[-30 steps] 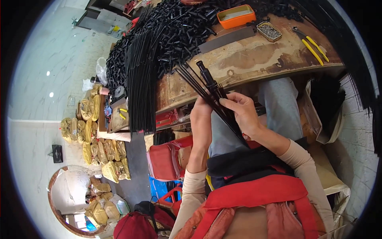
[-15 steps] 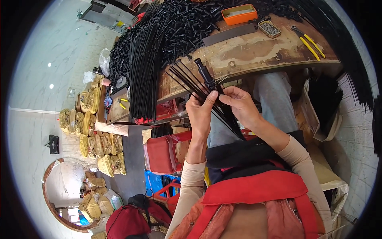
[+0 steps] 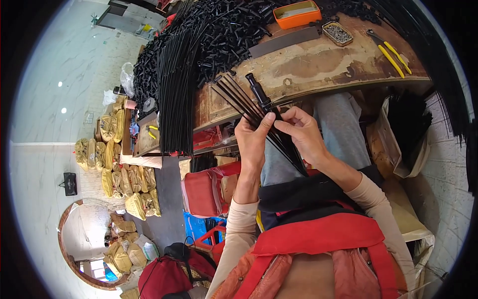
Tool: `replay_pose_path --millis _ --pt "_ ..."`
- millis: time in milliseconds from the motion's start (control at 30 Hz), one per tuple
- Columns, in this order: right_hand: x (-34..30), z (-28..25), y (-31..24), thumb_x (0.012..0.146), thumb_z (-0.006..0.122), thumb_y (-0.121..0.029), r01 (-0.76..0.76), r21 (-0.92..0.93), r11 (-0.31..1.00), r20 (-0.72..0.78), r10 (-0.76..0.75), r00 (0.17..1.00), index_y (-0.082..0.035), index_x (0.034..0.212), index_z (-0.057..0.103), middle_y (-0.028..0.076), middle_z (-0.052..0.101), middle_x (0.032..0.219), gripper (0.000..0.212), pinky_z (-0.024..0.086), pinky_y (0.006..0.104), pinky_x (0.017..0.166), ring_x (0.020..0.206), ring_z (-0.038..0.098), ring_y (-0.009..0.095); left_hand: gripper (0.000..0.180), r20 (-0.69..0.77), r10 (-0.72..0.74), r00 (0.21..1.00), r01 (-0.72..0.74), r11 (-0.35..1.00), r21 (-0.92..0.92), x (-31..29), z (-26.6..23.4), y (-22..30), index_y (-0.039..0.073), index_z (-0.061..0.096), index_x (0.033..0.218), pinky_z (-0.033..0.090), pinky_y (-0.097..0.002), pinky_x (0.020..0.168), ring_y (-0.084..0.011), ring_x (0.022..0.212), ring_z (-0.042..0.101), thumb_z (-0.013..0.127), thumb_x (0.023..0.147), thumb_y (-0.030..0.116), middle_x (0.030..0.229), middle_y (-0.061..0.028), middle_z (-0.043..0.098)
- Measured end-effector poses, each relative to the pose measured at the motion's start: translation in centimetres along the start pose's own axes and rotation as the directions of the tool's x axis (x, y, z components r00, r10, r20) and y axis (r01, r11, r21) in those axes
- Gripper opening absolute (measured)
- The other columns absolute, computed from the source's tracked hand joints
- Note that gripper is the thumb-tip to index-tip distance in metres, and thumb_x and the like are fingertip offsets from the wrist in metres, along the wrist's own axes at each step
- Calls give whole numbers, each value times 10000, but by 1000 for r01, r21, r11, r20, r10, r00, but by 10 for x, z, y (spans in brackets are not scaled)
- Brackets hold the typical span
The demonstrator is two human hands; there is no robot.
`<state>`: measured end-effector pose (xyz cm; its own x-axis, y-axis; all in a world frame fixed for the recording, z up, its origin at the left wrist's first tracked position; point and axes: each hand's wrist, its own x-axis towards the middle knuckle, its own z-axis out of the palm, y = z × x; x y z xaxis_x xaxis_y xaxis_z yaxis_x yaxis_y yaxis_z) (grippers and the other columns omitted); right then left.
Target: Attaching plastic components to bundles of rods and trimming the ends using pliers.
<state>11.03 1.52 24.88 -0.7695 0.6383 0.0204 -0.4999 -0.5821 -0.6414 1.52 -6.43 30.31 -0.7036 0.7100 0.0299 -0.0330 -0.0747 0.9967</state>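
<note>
My left hand (image 3: 254, 137) is closed round a fanned bundle of thin black rods (image 3: 233, 95), its thumb pressed near the collar of a black stepped tube (image 3: 258, 89). The tube points up and away, its capped end free above the fingers. My right hand (image 3: 303, 134) is closed in a pinch against the tube's lower end, where fine wire-like strands stick out; what its fingertips hold is too small to tell. The lower ends of the rods run down between my wrists toward my lap.
The wooden bench (image 3: 318, 70) bears a heap of black tubular parts (image 3: 224, 45), a sheaf of long black rods (image 3: 178, 94), a flat metal bar (image 3: 284, 42), an orange box (image 3: 297, 20), a tray of small metal bits (image 3: 337, 34) and yellow-handled pliers (image 3: 393, 59). A red stool (image 3: 201, 194) stands at left.
My right fingers have shifted slightly at the tube's lower end. The rods in my left hand have tilted a little; the grip is the same. The view has turned slightly.
</note>
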Motion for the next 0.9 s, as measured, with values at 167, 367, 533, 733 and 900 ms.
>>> replay_pose_path --millis 167,367,533,733,900 --pt "8 -7 -2 853 700 -20 -71 31 997 31 70 997 -38 924 613 -5 611 888 114 447 211 800 865 567 61 167 55 -72 996 76 995 -70 9 -3 -1 1 658 1025 507 -265 832 -117 874 649 696 869 46 972 -80 710" --pt "13 -15 8 857 680 8 -113 174 978 50 106 993 -46 1000 640 13 636 1024 158 439 237 899 974 582 90 163 47 6 999 -7 1000 9 6 -1 -1 8 671 1024 496 -256 827 -103 877 642 697 874 68 969 -75 711" --pt "12 -17 4 842 695 13 -183 278 943 90 165 982 -35 1009 642 25 655 1018 182 453 244 902 971 598 103 179 72 41 997 -47 995 85 -1 0 5 -20 664 1060 493 -247 812 -87 873 622 655 903 67 959 -62 705" --pt "-3 2 12 865 675 0 -66 271 960 32 59 998 -38 970 624 37 652 992 122 472 236 861 906 609 93 190 11 31 999 -33 970 243 -13 13 22 -35 659 1042 477 -290 894 -152 939 638 644 907 97 1014 -114 704" --pt "-17 14 3 892 651 -14 37 41 998 34 -39 999 -54 986 577 4 621 982 125 440 250 897 944 578 88 190 -104 37 994 -15 979 204 -20 22 26 -39 661 1013 503 -244 784 -104 853 634 715 857 56 937 -76 705"
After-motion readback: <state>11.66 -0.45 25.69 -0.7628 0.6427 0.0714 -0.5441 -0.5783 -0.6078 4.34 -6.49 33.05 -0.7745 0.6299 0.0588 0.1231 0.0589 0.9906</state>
